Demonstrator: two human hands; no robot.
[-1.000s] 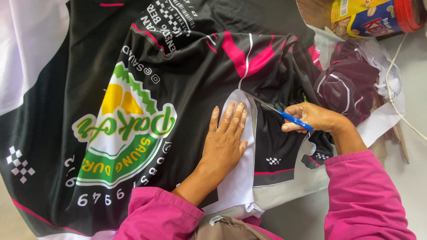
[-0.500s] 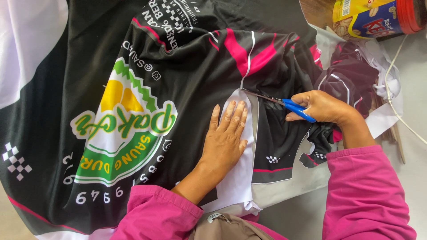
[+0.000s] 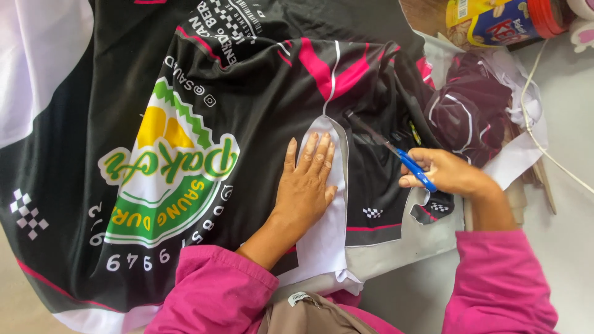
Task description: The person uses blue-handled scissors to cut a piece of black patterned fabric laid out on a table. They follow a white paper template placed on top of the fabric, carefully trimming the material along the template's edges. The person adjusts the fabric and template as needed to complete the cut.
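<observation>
Right hand (image 3: 447, 172) grips scissors (image 3: 396, 154), blades in black fabric (image 3: 260, 154).

free: bare table (image 3: 557, 260) lower right | blocked: fabric scraps (image 3: 476, 105), tin (image 3: 501, 21), cord (image 3: 544, 148) upper right

Scissors (image 3: 396, 151) blade tips blurred against dark fabric (image 3: 260, 80); can (image 3: 504, 21) cut off by top edge.

Smooth printed cloth jersey (image 3: 204, 154), blue plastic-handled metal scissors (image 3: 405, 162)
</observation>
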